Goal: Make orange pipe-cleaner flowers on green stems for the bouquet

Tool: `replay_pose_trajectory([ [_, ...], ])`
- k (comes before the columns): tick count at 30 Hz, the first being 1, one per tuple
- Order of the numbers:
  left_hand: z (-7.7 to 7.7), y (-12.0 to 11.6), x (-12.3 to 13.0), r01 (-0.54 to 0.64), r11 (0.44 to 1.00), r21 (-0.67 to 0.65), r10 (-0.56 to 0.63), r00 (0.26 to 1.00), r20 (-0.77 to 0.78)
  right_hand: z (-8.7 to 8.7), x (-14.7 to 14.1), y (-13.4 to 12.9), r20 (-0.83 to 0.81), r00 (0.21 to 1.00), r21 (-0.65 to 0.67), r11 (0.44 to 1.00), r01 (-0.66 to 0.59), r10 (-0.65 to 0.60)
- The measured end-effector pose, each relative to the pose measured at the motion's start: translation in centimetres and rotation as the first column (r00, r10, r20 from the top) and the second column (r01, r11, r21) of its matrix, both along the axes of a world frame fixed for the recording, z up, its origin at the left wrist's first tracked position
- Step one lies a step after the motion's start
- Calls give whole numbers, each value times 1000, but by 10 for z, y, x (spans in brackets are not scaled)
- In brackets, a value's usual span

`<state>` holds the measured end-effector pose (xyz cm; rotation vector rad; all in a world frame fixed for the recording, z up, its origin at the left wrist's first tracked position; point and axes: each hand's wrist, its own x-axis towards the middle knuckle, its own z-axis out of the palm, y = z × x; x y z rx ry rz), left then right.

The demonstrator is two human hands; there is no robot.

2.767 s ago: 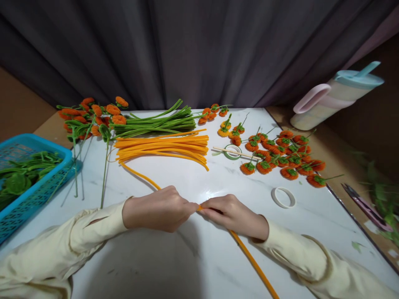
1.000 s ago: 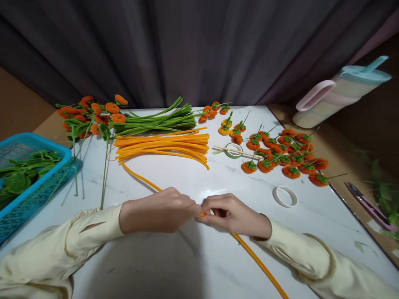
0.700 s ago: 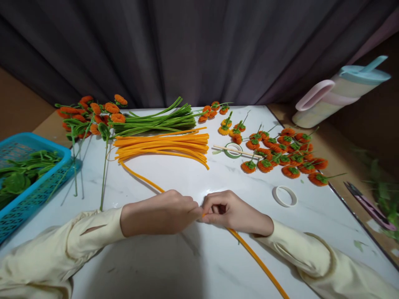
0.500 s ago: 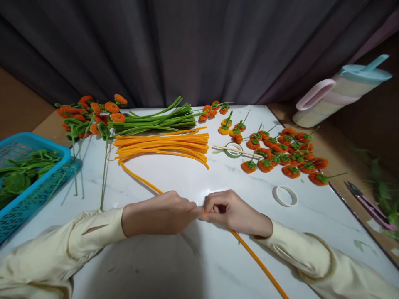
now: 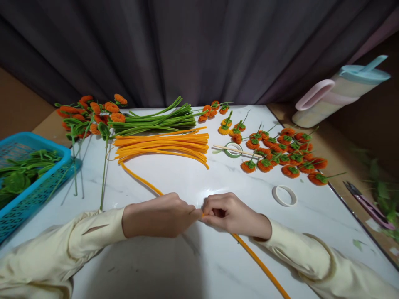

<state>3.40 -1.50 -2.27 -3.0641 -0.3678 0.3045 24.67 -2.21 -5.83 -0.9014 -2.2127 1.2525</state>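
Two lengths of orange pipe cleaner meet at my fingertips over the middle of the white table. My left hand [image 5: 162, 215] is closed on the orange pipe cleaner [image 5: 141, 180], whose far end runs up to the left beside the bundle. Close against it, my right hand [image 5: 232, 216] pinches the orange strand, and a long tail [image 5: 262, 265] slants down to the right past my wrist. Only a speck of orange shows between the two hands; how the ends join is hidden by my fingers. Behind them lies a bundle of orange pipe cleaners [image 5: 162, 145].
Green pipe cleaners [image 5: 156, 120] lie behind the orange ones. Orange flowers [image 5: 291, 170] cover the right side; more flowers [image 5: 112, 108] lie back left. A blue basket [image 5: 40, 182] stands left. White tape ring [image 5: 285, 195], pink-handled cutters [image 5: 370, 205] and a tumbler [image 5: 339, 91] are on the right.
Both hands have shifted very slightly downward, still pinching the orange pipe cleaner together. Everything else lies as before.
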Motion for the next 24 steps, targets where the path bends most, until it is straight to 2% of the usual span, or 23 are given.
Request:
replay_pose_trajectory([
  [3,3,0,1,46,997,55,-45,999,-31,1,0,0,34,999,71,997,-44,42],
  [7,3,0,1,29,999,38,-28,999,-37,0,0,-1,64,996,92,993,-70,65],
  [14,2,-1,-1,73,995,72,-71,997,-29,-1,4,2,67,984,131,976,-174,167],
  [24,1,1,-1,-21,999,-29,21,1000,9,-1,4,3,30,976,115,969,-218,216],
])
